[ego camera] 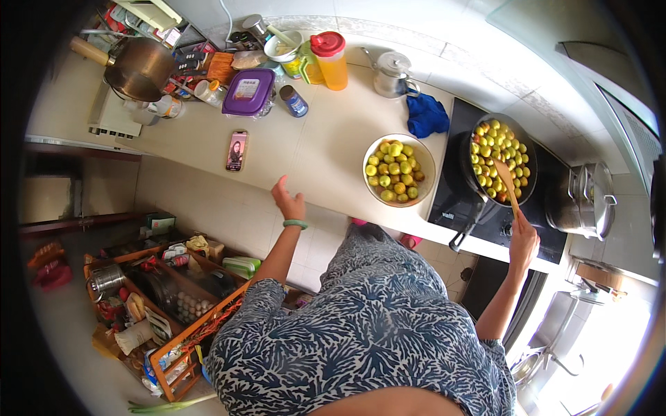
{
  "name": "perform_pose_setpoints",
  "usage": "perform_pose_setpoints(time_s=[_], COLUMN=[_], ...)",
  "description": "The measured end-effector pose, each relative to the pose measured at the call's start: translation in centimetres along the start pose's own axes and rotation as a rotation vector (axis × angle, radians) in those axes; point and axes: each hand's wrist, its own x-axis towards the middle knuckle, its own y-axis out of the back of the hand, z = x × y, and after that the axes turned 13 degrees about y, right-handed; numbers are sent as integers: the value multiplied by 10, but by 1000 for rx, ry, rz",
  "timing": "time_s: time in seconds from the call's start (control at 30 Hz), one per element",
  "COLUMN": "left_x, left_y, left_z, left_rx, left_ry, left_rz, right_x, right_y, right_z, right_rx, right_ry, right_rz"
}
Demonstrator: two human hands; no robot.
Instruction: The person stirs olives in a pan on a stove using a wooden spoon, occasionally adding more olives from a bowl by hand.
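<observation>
My right hand (523,241) grips the handle of a wooden spatula (506,176), whose blade rests among round yellow-green fruits (494,141) in a black frying pan (533,136). The pan sits on a black glass cooktop (448,183). Left of it, on the counter, a white bowl (370,194) holds more of the same fruits, some browned. My left hand (289,202) hovers at the counter's front edge with its fingers apart and nothing in it. A green bangle (295,224) circles that wrist. Nearest to this hand lies a smartphone (237,151) with its screen lit.
A blue cloth (426,115) and a metal pot with a spout (393,73) stand behind the bowl. Further left are a red-lidded pitcher (333,65), a purple-lidded box (248,92) and a jar (294,101). A steel pot (583,200) stands right of the pan. A crowded wooden rack (171,333) is behind me.
</observation>
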Motion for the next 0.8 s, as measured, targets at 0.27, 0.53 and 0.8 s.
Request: perform_pose_setpoints(time_s=[0.27, 0.53, 0.8], left_x=[-78, -110, -51], left_y=[-13, -14, 2], left_z=[129, 163, 109], left_rx=[-162, -240, 33], left_ry=[-403, -414, -392], left_rz=[-388, -580, -270], right_x=[26, -5, -3], right_y=[-11, 15, 29], right_z=[5, 28, 16], right_rx=[-57, -42, -48], right_ry=[81, 108, 9], right_rz=[-5, -93, -163])
